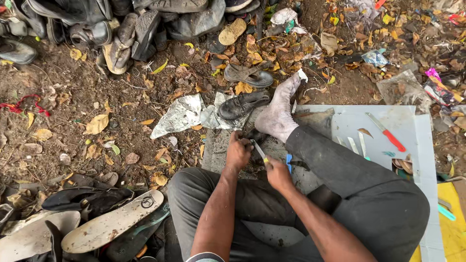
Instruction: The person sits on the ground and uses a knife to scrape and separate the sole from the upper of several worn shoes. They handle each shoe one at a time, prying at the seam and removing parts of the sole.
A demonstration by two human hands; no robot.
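Head view looks down on someone sitting cross-legged on dirt strewn with dry leaves. Taking the grey board (340, 126) under the legs as the landmark: far to its left lies a white insole (109, 223) beside a dark shoe upper (87, 198). Just off the board's left edge sits a worn black shoe (241, 104) on crumpled foil (182, 115). At the board's near-left corner the left hand (237, 153) is clenched around a small dark piece (255, 137), hard to make out. Touching that, the right hand (278, 173) grips a thin blade (259, 151), fingers closed on its handle. Toward the board's right side rests a red-handled knife (387, 132).
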